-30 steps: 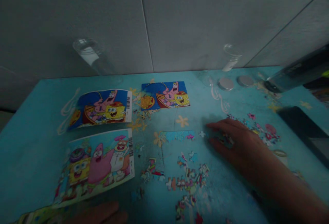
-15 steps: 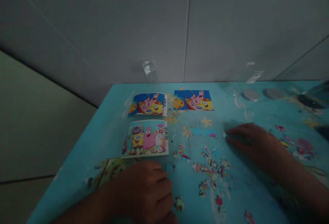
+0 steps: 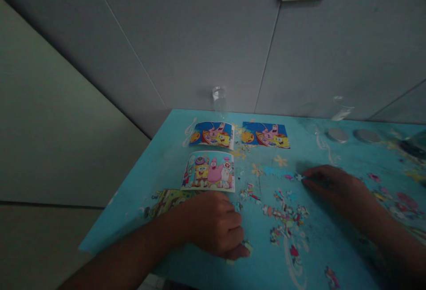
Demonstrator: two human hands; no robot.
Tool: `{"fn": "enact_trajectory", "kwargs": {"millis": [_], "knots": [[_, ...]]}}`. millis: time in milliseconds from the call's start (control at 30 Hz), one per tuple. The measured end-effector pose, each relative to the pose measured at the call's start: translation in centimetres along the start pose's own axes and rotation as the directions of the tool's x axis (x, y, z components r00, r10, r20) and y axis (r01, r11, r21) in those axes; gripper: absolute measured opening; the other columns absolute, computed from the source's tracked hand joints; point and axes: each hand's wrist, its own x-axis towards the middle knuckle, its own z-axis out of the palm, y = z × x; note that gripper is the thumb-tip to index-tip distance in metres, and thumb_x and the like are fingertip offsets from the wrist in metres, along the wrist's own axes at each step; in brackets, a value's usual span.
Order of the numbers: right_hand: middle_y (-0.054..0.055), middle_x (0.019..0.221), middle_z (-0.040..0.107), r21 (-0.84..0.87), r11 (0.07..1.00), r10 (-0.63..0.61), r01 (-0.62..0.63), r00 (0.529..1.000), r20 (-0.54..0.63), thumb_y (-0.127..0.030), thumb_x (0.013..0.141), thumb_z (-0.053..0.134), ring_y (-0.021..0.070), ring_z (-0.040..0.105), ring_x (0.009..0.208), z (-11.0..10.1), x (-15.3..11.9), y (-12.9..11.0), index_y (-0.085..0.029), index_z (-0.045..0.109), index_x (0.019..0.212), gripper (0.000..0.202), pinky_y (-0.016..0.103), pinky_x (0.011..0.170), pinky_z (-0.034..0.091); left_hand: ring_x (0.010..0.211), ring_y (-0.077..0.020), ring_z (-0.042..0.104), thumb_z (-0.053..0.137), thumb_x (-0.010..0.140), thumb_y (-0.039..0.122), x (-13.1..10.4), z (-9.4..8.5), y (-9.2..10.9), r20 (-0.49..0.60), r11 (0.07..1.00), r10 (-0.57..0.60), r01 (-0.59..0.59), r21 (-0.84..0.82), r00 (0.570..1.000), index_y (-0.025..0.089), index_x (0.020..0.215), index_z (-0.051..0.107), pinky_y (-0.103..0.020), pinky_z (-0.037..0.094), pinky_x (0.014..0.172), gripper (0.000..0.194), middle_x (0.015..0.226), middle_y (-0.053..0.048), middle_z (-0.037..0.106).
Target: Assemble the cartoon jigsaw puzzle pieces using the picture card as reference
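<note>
Right of centre, a puzzle piece (image 3: 299, 177) lies just left of your right hand (image 3: 339, 189), thumb and forefinger barely parted, any grip unclear.

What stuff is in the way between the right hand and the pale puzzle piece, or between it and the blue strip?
Nothing visible: the right hand is at the pale puzzle piece, and nothing shows between that piece and the blue strip.
</note>
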Motion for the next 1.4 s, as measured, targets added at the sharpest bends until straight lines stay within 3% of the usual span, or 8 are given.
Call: {"fn": "enact_trajectory", "kwargs": {"millis": [233,533,1067,1400], "knots": [[0.008,0.097,0.078,-0.024,0.999,0.023,-0.023,1.0,-0.011,-0.049,0.09,0.063,0.026,0.073,0.076,0.0,0.1,-0.2,-0.022,0.074,0.107,0.033,0.037,0.066,0.055,0.047,-0.015,0.048,0.054,0.098,0.044,0.0,0.2,-0.2,-0.013,1.0,0.011,-0.011,0.001,1.0,0.021,0.062,0.05,-0.032,0.033,0.046,0.043,0.056,0.003,0.05],[0.007,0.088,0.078,-0.001,0.999,0.044,-0.044,0.999,0.008,-0.05,0.091,0.063,0.0268,0.073,0.072,0.0,0.1,0.2,-0.022,0.075,0.105,0.033,0.037,0.062,0.056,0.046,-0.0157,0.048,0.055,0.098,0.044,-0.1,0.4,-0.2,-0.014,1.0,0.008,-0.008,-0.01,1.0,0.021,0.062,0.051,-0.034,0.032,0.044,0.043,0.056,0.003,0.049],[0.006,0.099,0.078,0.048,0.998,0.038,-0.038,0.999,0.017,-0.051,0.093,0.06,0.0257,0.073,0.082,-0.1,-0.1,-0.3,-0.027,0.075,0.104,0.031,0.039,0.074,0.057,0.047,-0.0161,0.048,0.053,0.099,0.044,0.0,0.1,-0.2,0.006,1.0,-0.004,0.004,-0.015,1.0,0.021,0.062,0.052,-0.035,0.034,0.044,0.044,0.057,0.002,0.05],[0.004,0.098,0.077,0.042,0.999,0.015,-0.015,1.0,0.002,-0.04,0.094,0.057,0.0237,0.072,0.082,-0.3,-0.1,-1.4,-0.027,0.074,0.109,0.026,0.036,0.074,0.056,0.049,-0.0166,0.048,0.046,0.102,0.04,-0.2,0.0,-0.1,0.041,0.999,-0.024,0.025,-0.033,0.999,0.021,0.064,0.052,-0.037,0.035,0.046,0.043,0.059,0.001,0.051]]}}
